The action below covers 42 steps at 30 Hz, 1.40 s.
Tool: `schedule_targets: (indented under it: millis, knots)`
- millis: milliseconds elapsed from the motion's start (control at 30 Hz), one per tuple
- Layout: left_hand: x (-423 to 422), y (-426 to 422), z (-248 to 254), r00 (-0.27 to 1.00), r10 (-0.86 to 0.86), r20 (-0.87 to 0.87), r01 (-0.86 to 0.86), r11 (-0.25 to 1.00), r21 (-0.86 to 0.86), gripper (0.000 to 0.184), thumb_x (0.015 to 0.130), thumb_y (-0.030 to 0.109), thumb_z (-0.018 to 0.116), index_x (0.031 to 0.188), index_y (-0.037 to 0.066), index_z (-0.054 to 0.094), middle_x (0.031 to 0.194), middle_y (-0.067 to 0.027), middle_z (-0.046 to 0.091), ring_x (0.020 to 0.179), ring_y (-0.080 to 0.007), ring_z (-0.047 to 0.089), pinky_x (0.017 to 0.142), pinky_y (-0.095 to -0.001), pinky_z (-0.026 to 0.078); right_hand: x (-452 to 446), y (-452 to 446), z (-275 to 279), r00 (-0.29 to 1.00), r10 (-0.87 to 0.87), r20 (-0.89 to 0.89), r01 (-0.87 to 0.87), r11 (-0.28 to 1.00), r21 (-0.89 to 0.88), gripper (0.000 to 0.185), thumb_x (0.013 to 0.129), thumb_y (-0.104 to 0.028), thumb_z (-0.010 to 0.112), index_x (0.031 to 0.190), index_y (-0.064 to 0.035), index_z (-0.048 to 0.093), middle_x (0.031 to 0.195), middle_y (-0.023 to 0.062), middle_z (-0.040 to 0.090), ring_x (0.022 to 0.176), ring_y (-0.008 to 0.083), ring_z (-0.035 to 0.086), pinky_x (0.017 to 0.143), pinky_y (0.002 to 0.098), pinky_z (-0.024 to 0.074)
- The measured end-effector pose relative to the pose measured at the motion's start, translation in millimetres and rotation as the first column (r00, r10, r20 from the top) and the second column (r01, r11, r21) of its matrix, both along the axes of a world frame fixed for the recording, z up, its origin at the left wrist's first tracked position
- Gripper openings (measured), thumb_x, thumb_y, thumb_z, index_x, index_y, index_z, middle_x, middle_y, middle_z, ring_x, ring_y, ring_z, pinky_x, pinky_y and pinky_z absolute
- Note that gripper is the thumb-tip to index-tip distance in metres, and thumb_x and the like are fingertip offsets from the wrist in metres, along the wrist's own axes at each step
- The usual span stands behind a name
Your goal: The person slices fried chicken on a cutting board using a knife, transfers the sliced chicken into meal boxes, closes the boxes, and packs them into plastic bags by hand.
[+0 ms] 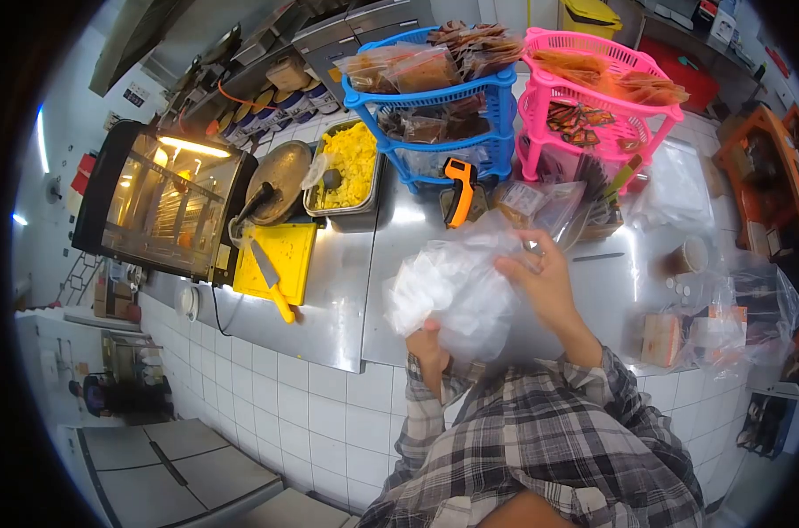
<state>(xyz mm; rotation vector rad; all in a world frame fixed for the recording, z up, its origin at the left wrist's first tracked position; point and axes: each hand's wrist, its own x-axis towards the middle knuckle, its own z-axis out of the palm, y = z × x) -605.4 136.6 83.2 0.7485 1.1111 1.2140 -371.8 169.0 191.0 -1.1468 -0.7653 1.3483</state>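
"Plastic (pixel 461 290) in both hands, above the table (pixel 338 321)?"

"Yes. Left hand (pixel 427 348) clasps its near side, thumb on top, likely steadying it. Right hand (pixel 544 277) has bent fingers at the other side; I can't tell if they pinch."

"Knife (pixel 264 264)?"

"Flat on the board (pixel 289 246), handle overhanging, probably for easy grasping."

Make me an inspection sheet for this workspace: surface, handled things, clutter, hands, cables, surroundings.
Surface: shiny metal table, glare patches.
Handled things: crumpled translucent plastic.
Clutter: knife lying partly on a yellow board; orange-black handheld device; loaded blue rack and pink rack.
Hands: left hand holds the plastic; right hand touches it, grip unclear.
Cables: black cable hanging below the lit cabinet.
Surroundings: tiled floor; another person in the background.
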Motion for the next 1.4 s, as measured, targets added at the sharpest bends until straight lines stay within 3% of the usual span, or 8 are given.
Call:
schedule_targets:
  millis: [100,233,433,767,967,1167,1267,1400]
  knots:
    - [4.3,0.4,19.6,0.993,0.056,0.099,-0.063,0.996,0.063,0.092,0.077,0.053,0.074,0.139,-0.003,0.035,0.128,-0.0153,0.052,0.114,-0.0278,0.055,0.092,-0.0384,0.050,4.0,7.1,-9.1,0.999,-0.051,0.017,0.050,0.997,0.061,0.039,0.087,-0.003,0.068,0.120,-0.0031,0.047,0.102,0.0120,0.068,0.085,0.0085,0.063,0.071,0.0208,0.0504]
    - [12.8,12.1,36.2,0.942,0.336,-0.011,-0.329,0.928,0.176,0.075,0.089,0.036,0.070,0.142,0.000,0.032,0.125,-0.0157,0.054,0.114,-0.0228,0.054,0.093,-0.0324,0.046,15.2,14.4,0.5,0.997,-0.068,-0.026,0.070,0.990,0.124,0.036,0.090,-0.003,0.065,0.121,-0.0031,0.046,0.103,0.0116,0.068,0.086,0.0085,0.064,0.072,0.0209,0.0507]
    - [15.8,20.5,92.2,0.934,0.357,0.003,-0.354,0.925,0.137,0.057,0.092,0.020,0.064,0.138,-0.001,0.038,0.126,-0.0151,0.053,0.115,-0.0229,0.052,0.097,-0.0334,0.043,27.2,9.9,10.1,0.975,0.062,-0.213,-0.042,0.994,0.097,0.039,0.087,0.001,0.066,0.121,-0.0037,0.046,0.103,0.0111,0.068,0.088,0.0110,0.065,0.075,0.0233,0.0521]
    - [49.2,29.9,82.0,0.897,0.016,-0.441,0.217,0.855,0.471,0.066,0.084,0.045,0.073,0.126,-0.001,0.052,0.119,-0.0106,0.059,0.108,-0.0166,0.057,0.095,-0.0305,0.043,14.2,-1.7,22.4,0.987,0.125,0.104,-0.146,0.963,0.227,0.056,0.069,0.006,0.080,0.116,-0.0054,0.050,0.109,0.0074,0.063,0.098,0.0116,0.062,0.080,0.0258,0.0512]
    - [77.7,27.1,97.4,0.952,-0.189,-0.241,0.253,0.928,0.272,0.045,0.086,0.028,0.075,0.115,0.000,0.055,0.105,-0.0073,0.064,0.093,-0.0113,0.060,0.080,-0.0263,0.048,11.6,-4.4,13.2,0.939,-0.008,0.345,-0.133,0.913,0.385,0.058,0.068,-0.003,0.084,0.114,-0.0075,0.051,0.080,-0.0015,0.056,0.077,0.0049,0.051,0.065,0.0215,0.0393]
    - [86.7,30.2,87.5,0.985,-0.161,-0.069,0.173,0.951,0.255,0.029,0.088,0.019,0.072,0.107,0.002,0.057,0.092,-0.0035,0.062,0.086,-0.0104,0.059,0.076,-0.0244,0.048,12.4,-14.6,32.1,0.974,-0.017,0.224,-0.052,0.953,0.299,0.047,0.071,-0.005,0.079,0.110,-0.0064,0.053,0.081,0.0006,0.060,0.077,0.0078,0.056,0.072,0.0242,0.0440]
    - [86.0,34.8,81.0,0.978,-0.148,-0.151,0.186,0.941,0.284,0.029,0.088,0.016,0.071,0.108,0.002,0.056,0.091,-0.0037,0.062,0.084,-0.0114,0.060,0.075,-0.0242,0.048,21.3,-13.4,22.6,0.867,-0.158,0.473,-0.068,0.902,0.426,0.036,0.072,-0.001,0.072,0.103,-0.0041,0.055,0.086,0.0011,0.062,0.081,0.0084,0.056,0.074,0.0245,0.0444]
    - [61.1,77.7,41.5,0.987,-0.065,-0.149,0.085,0.987,0.133,0.031,0.091,0.021,0.067,0.113,0.003,0.054,0.097,-0.0056,0.063,0.089,-0.0139,0.060,0.078,-0.0272,0.049,45.8,-26.1,18.3,0.881,-0.032,0.472,-0.111,0.956,0.271,0.026,0.072,0.002,0.065,0.096,-0.0015,0.057,0.086,-0.0004,0.057,0.082,0.0065,0.051,0.074,0.0223,0.0417]
